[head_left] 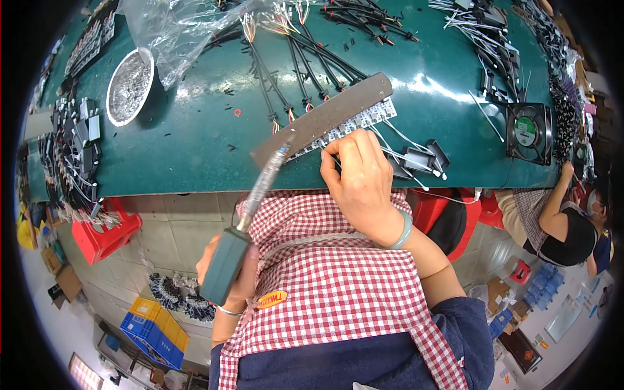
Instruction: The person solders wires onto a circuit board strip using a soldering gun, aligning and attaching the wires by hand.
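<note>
Where right hand (359, 185) borders board (365, 119), clearance seems tight.

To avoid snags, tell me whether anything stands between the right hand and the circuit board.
Nothing visible does: the right hand is right at the near edge of the circuit board. The brown bar lies along the board's far side, not between the two.

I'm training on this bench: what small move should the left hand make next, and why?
The left hand should probably shift the green-handled tool slightly toward the right hand: the tool's tip shows over the brown bar, while that hand is bent over the near edge of the white circuit board.
</note>
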`<state>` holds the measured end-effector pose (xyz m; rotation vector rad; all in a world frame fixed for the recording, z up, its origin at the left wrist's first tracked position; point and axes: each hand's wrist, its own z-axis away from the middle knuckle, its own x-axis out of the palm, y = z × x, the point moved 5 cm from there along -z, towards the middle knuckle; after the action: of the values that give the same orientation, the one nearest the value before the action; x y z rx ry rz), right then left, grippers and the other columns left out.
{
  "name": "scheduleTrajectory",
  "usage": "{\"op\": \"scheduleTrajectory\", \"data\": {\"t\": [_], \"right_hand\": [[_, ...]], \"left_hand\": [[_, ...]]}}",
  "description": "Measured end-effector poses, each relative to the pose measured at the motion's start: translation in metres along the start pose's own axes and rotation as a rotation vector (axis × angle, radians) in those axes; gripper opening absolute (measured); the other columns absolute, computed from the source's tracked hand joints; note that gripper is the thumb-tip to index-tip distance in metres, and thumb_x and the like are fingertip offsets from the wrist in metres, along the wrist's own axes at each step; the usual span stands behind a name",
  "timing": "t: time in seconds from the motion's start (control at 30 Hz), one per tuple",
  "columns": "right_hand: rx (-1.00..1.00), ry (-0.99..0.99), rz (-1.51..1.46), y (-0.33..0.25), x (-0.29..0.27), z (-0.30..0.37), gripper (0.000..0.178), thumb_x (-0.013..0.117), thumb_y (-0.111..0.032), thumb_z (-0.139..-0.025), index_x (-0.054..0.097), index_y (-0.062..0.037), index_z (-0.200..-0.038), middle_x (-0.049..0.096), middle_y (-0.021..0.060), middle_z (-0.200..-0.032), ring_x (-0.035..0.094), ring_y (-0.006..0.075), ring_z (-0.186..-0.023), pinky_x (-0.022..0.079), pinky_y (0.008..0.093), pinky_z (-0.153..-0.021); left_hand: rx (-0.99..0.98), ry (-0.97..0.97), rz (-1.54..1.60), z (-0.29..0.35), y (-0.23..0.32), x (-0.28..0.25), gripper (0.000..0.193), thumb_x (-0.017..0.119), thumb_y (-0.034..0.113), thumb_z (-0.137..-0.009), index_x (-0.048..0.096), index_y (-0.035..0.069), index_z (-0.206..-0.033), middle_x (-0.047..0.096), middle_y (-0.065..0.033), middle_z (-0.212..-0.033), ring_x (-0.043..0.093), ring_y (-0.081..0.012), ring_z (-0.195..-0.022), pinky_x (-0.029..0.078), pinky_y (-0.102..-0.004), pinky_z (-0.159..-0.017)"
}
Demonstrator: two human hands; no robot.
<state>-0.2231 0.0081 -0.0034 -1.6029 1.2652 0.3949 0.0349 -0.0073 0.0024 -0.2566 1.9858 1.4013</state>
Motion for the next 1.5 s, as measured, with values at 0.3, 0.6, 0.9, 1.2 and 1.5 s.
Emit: {"op": "scheduleTrajectory", "data": {"t": [0.3,0.6,0.9,1.2,1.5], "right_hand": [[-0.004,0.008,-0.068,0.001,-0.003,0.002,0.017,0.071,0.003,-0.073,0.059,-0.0012,-0.084,0.05,0.0099,-0.079,0.054,0.0259,-0.072,0.046,0.0367,-0.059],[-0.059,0.002,-0.095,-0.003,-0.003,0.007,0.027,0.073,0.008,-0.07,0.069,-0.0015,-0.095,0.058,0.0086,-0.083,0.057,0.024,-0.073,0.046,0.0344,-0.059],[-0.052,0.014,-0.149,0.001,-0.021,0.008,0.023,0.072,0.004,-0.07,0.068,0.001,-0.093,0.059,0.0092,-0.087,0.058,0.0256,-0.079,0.048,0.0355,-0.066],[0.139,-0.089,0.244,0.034,-0.024,0.002,0.074,0.073,-0.016,-0.079,0.04,0.0108,-0.14,0.04,0.0333,-0.144,0.049,0.0433,-0.127,0.043,0.0452,-0.106],[0.019,-0.154,0.355,0.053,-0.024,-0.023,0.057,0.06,-0.014,-0.089,0.043,0.018,-0.132,0.042,0.0377,-0.139,0.044,0.0442,-0.133,0.037,0.0432,-0.112]], "left_hand": [[-0.202,0.614,0.284,-0.018,-0.03,-0.032,0.043,0.059,-0.011,-0.087,0.049,-0.008,-0.128,0.06,-0.0173,-0.121,0.05,-0.0121,-0.067,0.041,-0.0236,-0.054],[-0.253,0.568,0.4,-0.02,-0.028,-0.019,0.041,0.058,-0.014,-0.084,0.049,-0.008,-0.124,0.061,-0.0208,-0.119,0.049,-0.0117,-0.063,0.039,-0.023,-0.049],[-0.327,0.433,0.843,-0.033,-0.023,0.008,0.044,0.061,-0.006,-0.084,0.052,-0.004,-0.127,0.063,-0.0192,-0.118,0.06,-0.0177,-0.081,0.051,-0.0313,-0.07],[-0.375,0.161,1.097,-0.057,-0.005,0.059,0.048,0.055,-0.004,-0.083,0.049,-0.008,-0.13,0.057,-0.0209,-0.131,0.045,-0.0366,-0.135,0.036,-0.0558,-0.114],[-0.394,0.114,0.966,-0.056,0.013,0.07,0.053,0.056,0.004,-0.082,0.046,-0.004,-0.133,0.055,-0.0183,-0.131,0.044,-0.0339,-0.136,0.032,-0.058,-0.115]]}}
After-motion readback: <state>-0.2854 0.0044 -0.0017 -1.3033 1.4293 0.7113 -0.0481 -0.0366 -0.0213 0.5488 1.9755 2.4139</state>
